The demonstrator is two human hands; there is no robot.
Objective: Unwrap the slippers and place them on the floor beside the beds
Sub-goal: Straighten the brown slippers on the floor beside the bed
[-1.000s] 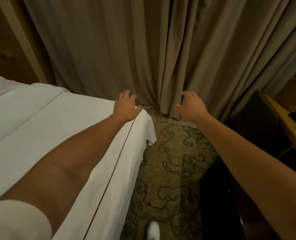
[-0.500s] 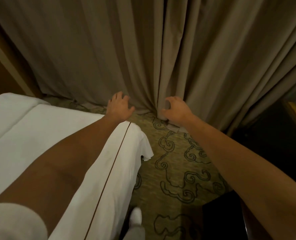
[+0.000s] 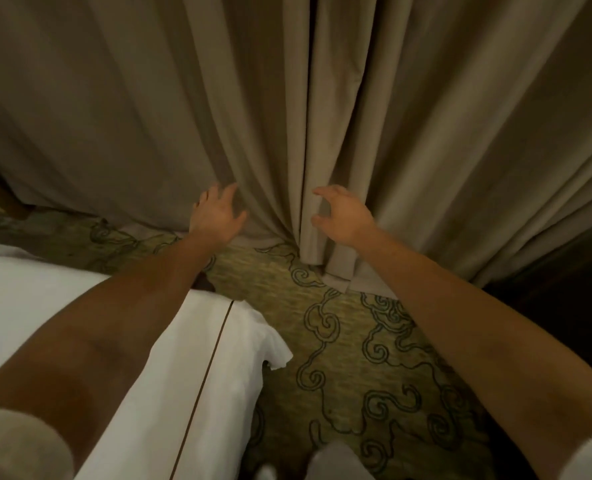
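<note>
No slippers or wrapping show in this view. Both my arms reach forward toward the beige curtain [image 3: 322, 98], where its two halves meet. My left hand [image 3: 218, 214] is spread with relaxed fingers against the left curtain half. My right hand [image 3: 339, 216] hovers at the edge of the right half with fingers loosely curved and holds nothing. A white bed [image 3: 183, 341] with a thin brown stripe lies at the lower left, its corner beside the patterned carpet [image 3: 339, 341].
Dark furniture [image 3: 564, 289] stands at the right edge. A whitish shape [image 3: 336, 459], perhaps my foot, sits at the bottom centre on the carpet. Curtain hems pool on the floor near the middle.
I have stepped closer to the curtain. Both hands rose and moved forward off the bed corner toward the curtain seam; the dark furniture slid out to the right.
</note>
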